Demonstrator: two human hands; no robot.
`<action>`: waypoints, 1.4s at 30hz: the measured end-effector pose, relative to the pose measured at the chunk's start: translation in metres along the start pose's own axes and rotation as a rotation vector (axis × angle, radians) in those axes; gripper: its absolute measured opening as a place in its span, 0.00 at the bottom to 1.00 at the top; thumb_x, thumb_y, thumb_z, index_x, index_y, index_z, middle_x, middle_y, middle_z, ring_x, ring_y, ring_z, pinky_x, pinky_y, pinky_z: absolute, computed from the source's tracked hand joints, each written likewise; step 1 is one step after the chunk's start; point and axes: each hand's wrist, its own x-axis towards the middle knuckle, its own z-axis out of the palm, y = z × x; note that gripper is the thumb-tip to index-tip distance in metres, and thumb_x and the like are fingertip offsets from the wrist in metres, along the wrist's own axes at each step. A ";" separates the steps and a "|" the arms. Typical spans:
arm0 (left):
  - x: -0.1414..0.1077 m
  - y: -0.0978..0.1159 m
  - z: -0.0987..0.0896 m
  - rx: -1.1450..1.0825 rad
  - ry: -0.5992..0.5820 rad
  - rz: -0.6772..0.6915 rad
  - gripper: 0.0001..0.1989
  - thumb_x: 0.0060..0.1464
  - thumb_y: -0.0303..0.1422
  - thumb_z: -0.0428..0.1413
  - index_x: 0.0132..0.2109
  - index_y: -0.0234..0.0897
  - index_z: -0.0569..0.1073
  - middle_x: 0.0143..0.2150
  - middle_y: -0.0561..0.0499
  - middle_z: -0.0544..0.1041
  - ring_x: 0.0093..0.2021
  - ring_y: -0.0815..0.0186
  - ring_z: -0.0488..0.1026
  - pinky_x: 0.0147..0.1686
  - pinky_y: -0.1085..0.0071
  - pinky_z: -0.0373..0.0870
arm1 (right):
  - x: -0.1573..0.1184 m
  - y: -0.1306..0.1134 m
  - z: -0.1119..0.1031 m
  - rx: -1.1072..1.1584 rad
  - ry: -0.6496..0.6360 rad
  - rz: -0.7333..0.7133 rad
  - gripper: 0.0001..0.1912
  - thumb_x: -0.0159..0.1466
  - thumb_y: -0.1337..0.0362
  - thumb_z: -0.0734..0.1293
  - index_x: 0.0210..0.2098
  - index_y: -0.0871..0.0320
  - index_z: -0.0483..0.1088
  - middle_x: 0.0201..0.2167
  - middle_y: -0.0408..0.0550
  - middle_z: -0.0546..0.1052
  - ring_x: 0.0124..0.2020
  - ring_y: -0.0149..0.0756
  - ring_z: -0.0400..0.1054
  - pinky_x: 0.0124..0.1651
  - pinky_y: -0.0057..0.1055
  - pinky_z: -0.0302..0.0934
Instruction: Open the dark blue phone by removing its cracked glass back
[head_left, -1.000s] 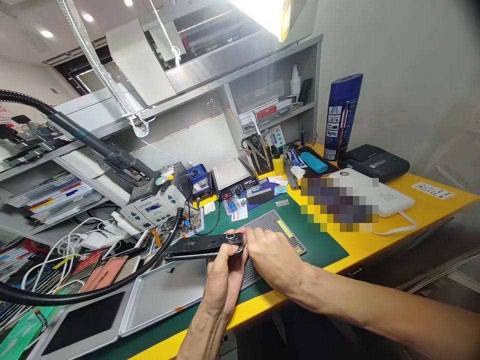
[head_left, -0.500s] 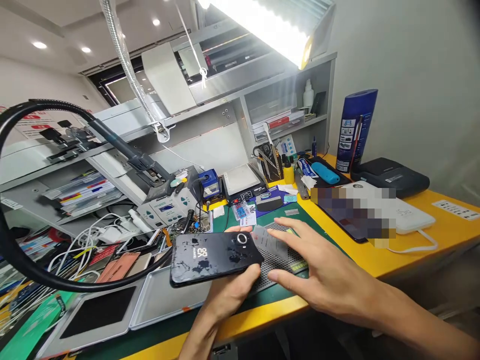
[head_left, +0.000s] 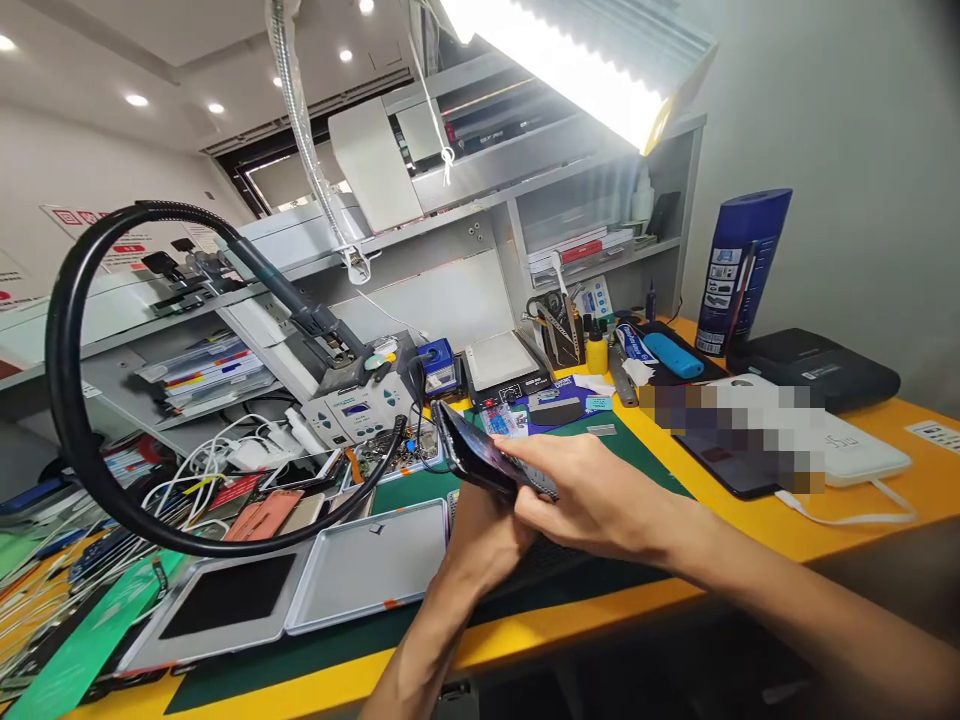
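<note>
1. While the yellow bench (head_left: 817, 530) spreads widest, it carries the green mat (head_left: 645, 465).
2. The open tray (head_left: 360, 590) lies at the left, near the left hand (head_left: 491, 535).
3. The left hand is under the dark phone (head_left: 476, 455); its fingers are mostly hidden, so I cannot tell their state.
4. The right hand (head_left: 592, 490) pinches the phone's right end, with thumb below and forefinger above.
5. The phone is tilted, raised above the mat.
</note>
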 end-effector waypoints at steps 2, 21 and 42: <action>0.003 -0.002 0.003 -0.031 0.058 -0.002 0.05 0.54 0.32 0.56 0.39 0.37 0.73 0.40 0.48 0.79 0.41 0.61 0.73 0.43 0.66 0.72 | 0.000 -0.003 0.005 -0.009 0.000 0.029 0.25 0.64 0.71 0.63 0.61 0.62 0.70 0.48 0.59 0.81 0.46 0.48 0.78 0.47 0.40 0.69; -0.002 -0.001 0.008 -0.149 0.175 -0.075 0.12 0.50 0.29 0.62 0.43 0.38 0.72 0.41 0.49 0.79 0.39 0.61 0.74 0.39 0.66 0.73 | 0.009 -0.010 0.019 -0.017 -0.043 0.230 0.21 0.65 0.73 0.62 0.55 0.56 0.75 0.47 0.53 0.83 0.48 0.45 0.78 0.45 0.32 0.65; -0.005 -0.007 0.012 -0.103 0.174 -0.091 0.08 0.53 0.34 0.62 0.31 0.39 0.71 0.31 0.51 0.74 0.40 0.60 0.71 0.38 0.66 0.71 | 0.016 -0.021 0.017 -0.063 -0.129 0.225 0.17 0.64 0.76 0.58 0.42 0.56 0.76 0.35 0.49 0.83 0.35 0.40 0.78 0.32 0.29 0.57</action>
